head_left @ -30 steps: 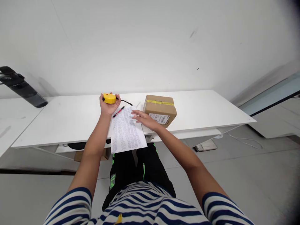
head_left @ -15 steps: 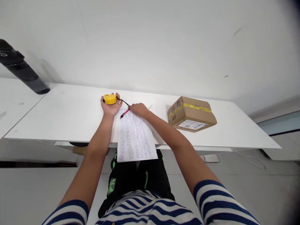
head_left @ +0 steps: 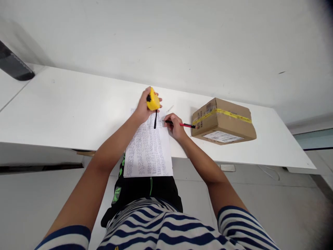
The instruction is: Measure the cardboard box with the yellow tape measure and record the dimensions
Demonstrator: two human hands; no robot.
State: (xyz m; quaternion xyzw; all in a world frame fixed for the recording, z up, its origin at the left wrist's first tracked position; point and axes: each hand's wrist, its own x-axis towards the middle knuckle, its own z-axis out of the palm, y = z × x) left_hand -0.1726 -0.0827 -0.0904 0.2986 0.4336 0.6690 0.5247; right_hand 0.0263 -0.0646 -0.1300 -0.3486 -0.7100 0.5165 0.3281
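Note:
My left hand (head_left: 143, 107) is closed round a yellow tape measure (head_left: 153, 100), held above the far end of a sheet of paper (head_left: 148, 149) covered in handwriting; a black strap hangs from the tape measure. My right hand (head_left: 175, 125) pinches a red and black pen (head_left: 182, 124), its tip at the paper's right edge. The paper lies on the white table (head_left: 65, 111) and overhangs its front edge. A brown cardboard box (head_left: 225, 119) with yellow tape and a shipping label sits just right of my right hand.
A white wall rises right behind the table. A dark cylindrical object (head_left: 13, 66) pokes in at the far left. Below the table's front edge are my dark trousers and grey floor, with a cable at the right.
My left hand lifted the tape measure and moved it right, over the paper. My right hand picked the pen up off the table and now holds it at the paper's right edge.

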